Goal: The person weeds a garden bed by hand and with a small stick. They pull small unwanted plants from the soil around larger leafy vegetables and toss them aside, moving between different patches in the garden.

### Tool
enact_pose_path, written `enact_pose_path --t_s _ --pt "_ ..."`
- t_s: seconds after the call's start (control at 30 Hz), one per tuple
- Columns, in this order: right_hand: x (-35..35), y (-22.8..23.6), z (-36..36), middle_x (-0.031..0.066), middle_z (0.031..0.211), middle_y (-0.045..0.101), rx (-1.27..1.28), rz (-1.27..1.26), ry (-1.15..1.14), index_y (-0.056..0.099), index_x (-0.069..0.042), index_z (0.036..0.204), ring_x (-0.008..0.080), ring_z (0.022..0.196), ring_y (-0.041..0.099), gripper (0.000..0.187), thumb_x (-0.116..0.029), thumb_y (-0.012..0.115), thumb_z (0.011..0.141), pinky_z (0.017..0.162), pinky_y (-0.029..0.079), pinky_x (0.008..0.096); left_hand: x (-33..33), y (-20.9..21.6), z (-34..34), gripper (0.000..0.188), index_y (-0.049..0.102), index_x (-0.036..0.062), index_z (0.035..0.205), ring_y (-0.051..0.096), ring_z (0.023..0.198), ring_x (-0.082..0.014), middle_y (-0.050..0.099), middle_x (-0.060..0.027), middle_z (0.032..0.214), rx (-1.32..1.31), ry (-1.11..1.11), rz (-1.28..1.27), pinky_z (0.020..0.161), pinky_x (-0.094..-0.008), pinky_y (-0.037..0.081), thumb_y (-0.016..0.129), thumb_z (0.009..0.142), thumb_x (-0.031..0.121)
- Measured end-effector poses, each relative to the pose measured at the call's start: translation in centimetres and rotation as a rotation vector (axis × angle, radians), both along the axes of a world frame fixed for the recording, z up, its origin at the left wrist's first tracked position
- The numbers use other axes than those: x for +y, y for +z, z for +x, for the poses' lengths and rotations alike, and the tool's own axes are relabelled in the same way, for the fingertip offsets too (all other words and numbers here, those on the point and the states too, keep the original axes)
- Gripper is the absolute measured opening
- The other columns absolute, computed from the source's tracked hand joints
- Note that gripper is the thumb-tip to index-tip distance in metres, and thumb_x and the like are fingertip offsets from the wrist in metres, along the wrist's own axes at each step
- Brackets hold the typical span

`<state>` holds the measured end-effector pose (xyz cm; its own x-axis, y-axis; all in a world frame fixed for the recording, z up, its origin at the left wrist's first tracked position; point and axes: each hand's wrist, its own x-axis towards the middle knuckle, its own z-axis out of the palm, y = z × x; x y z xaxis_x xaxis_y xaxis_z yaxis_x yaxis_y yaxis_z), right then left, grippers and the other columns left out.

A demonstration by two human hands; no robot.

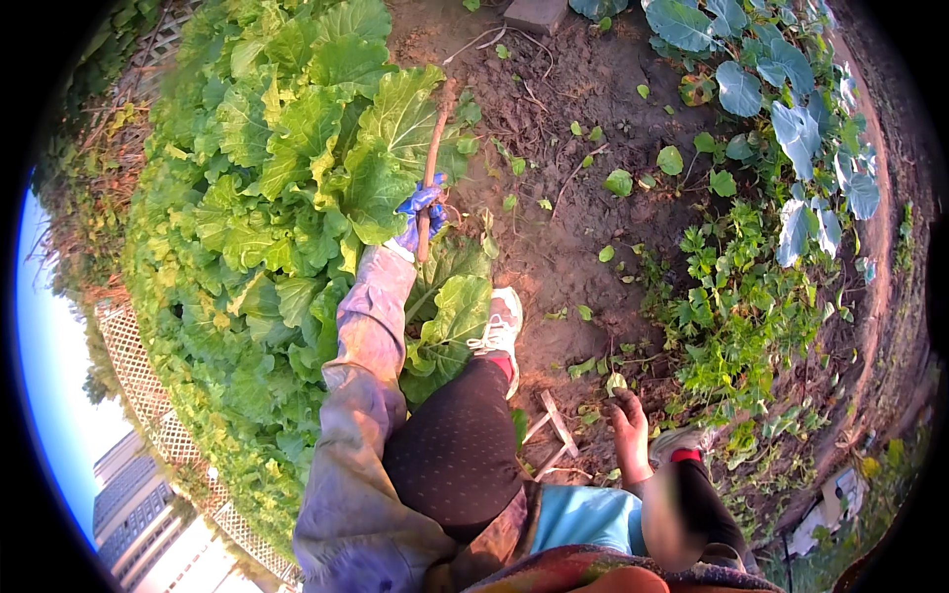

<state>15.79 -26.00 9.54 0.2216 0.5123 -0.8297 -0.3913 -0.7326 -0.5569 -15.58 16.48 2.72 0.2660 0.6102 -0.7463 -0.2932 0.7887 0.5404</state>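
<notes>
My left hand [423, 210], in a blue glove with a stained pale sleeve, is closed around a slim wooden handle [432, 148] at the edge of a dense bed of leafy greens [287, 128]. The handle points away from me; what its far end carries is unclear. Broad green leaves [460, 306] lie beside that forearm. My bare right hand [629, 430] is low over the soil by my right shoe, with dark, soiled fingertips drawn together. A small pale-green leaf [616, 382] shows at the fingertips; whether they grip it is unclear.
Bare brown soil [563, 237] with scattered leaves runs up the middle. At right grow low green plants [741, 287] and blue-green broad-leaved plants [781, 59]. A wooden frame [560, 425] is near my legs. A brick-like block [536, 14] lies far ahead; lattice fencing [148, 366] borders the left.
</notes>
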Motion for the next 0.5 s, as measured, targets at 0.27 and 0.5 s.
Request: enact_pose_path --t_s 0.27,0.5 --pt "-0.4 -0.2 0.1 0.0037 0.107 0.059 -0.015 0.073 -0.033 0.049 -0.003 0.125 0.0124 0.091 0.058 0.034 -0.006 0.053 0.09 0.078 0.045 0.0247 -1.1 -0.3 2.0 0.053 0.041 0.0079 0.135 0.062 0.101 -0.0218 0.058 -0.0079 0.122 0.263 -0.017 0.085 0.074 -0.0287 0.055 0.064 0.088 0.015" --pt "0.1 0.6 0.1 0.0045 0.104 0.061 0.007 0.045 -0.024 0.049 -0.002 0.124 0.0122 0.091 0.059 0.034 -0.007 0.053 0.09 0.077 0.044 0.0237 -1.9 -0.5 2.1 0.049 0.048 0.0071 0.131 0.051 0.115 -0.0177 0.054 -0.0069 0.126 0.314 -0.149 0.087 0.096 -0.0297 0.042 0.065 0.086 0.015"
